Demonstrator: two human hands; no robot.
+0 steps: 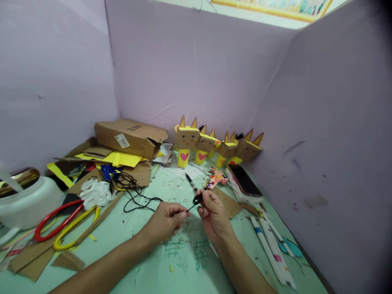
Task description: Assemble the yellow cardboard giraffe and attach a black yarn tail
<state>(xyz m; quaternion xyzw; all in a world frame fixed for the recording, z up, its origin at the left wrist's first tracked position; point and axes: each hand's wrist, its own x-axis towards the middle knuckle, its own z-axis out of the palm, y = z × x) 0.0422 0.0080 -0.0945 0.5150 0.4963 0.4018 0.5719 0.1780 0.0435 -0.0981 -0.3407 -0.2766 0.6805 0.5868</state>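
Note:
My left hand (pixel 167 222) pinches a thin black cord (pixel 134 196) that trails left to a loose coil on the green table (pixel 147 253). My right hand (pixel 212 212) holds the other end of that cord, looped at the fingertips, together with a small pair of scissors or a pen-like tool (pixel 191 183) that points up and away. The two hands are a few centimetres apart, with the cord taut between them.
A row of cardboard cat figures on yellow cups (pixel 186 143) stands at the back wall. A cardboard box (pixel 130 138), paper scraps, red and yellow hoops (pixel 58 226) and a white tub (pixel 29 202) lie left. A phone (pixel 245 181) and rolled paper sticks (pixel 271 249) lie right.

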